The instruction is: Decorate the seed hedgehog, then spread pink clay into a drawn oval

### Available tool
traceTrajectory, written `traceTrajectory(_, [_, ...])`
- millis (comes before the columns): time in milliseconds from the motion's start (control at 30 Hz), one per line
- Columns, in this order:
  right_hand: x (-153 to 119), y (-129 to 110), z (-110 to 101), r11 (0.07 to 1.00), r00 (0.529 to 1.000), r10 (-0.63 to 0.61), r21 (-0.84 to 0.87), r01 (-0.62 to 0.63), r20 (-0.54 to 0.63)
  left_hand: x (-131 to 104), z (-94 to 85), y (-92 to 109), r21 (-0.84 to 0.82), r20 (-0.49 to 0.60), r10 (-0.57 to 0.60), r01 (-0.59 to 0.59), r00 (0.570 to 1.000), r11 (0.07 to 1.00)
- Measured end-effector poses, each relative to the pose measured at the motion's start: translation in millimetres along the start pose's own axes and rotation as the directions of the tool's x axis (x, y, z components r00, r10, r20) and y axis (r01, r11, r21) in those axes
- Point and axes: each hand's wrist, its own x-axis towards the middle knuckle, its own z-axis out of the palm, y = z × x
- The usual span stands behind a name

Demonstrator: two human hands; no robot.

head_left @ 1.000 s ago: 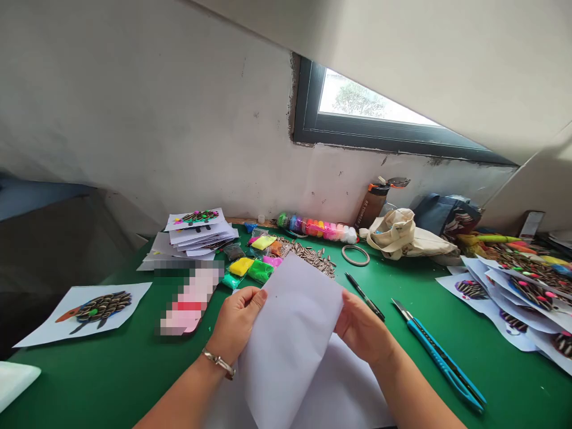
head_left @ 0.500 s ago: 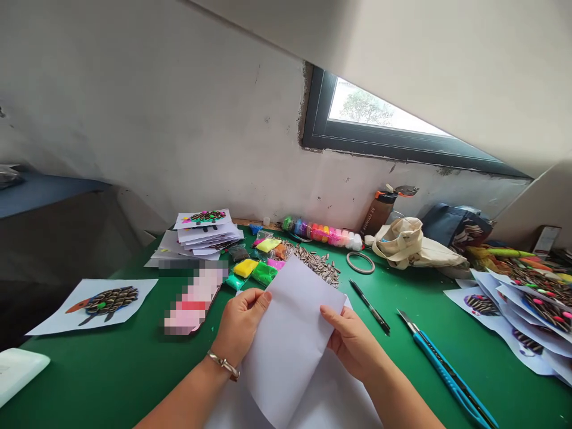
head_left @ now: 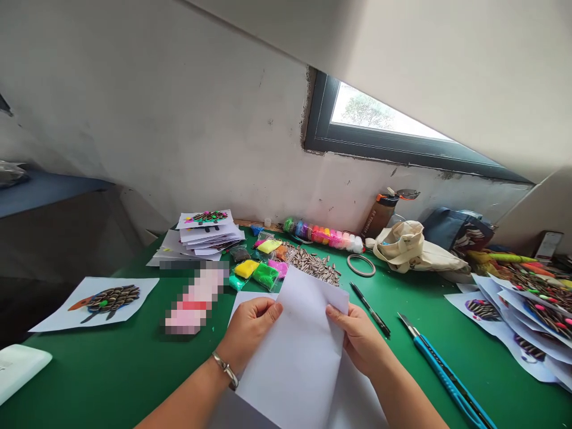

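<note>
A blank white sheet of paper (head_left: 297,351) is held up between my two hands, above more white paper (head_left: 357,393) on the table. My left hand (head_left: 252,330) pinches its left edge, thumb on top. At the right edge, my right hand (head_left: 360,330) grips the sheet the same way, its fingers hidden behind. Just beyond the sheet lie loose sunflower seeds (head_left: 313,263) and small bags of coloured clay, among them a green bag (head_left: 265,274) and a yellow bag (head_left: 246,269). To the right of my right hand are a black pen (head_left: 370,310) and a blue utility knife (head_left: 447,375).
A seed picture of a bird (head_left: 114,301) lies at left, near a stack of pictures (head_left: 208,235). More seed pictures (head_left: 531,322) pile up at right. Along the wall stand a roll of tape (head_left: 361,256), a bottle (head_left: 379,214) and a cloth bag (head_left: 402,244).
Both hands have shifted slightly right with the sheet, which has turned more upright. More of the paper beneath shows behind my left hand.
</note>
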Motion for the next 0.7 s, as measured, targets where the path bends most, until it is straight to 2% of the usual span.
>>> traceTrajectory(333, [-0.1,-1.9,2.5,0.998,0.999,-0.034,-0.055,0.032,-0.033,2.6,0.2,-1.9,0.041,-0.012,-0.021,0.022,1.0,0.999])
traceTrajectory(700, [-4.0,-7.7,14.1,0.995,0.992,-0.086,0.04,0.09,-0.097,4.2,4.0,-13.2,0.129,0.003,-0.006,0.006,1.0,0.992])
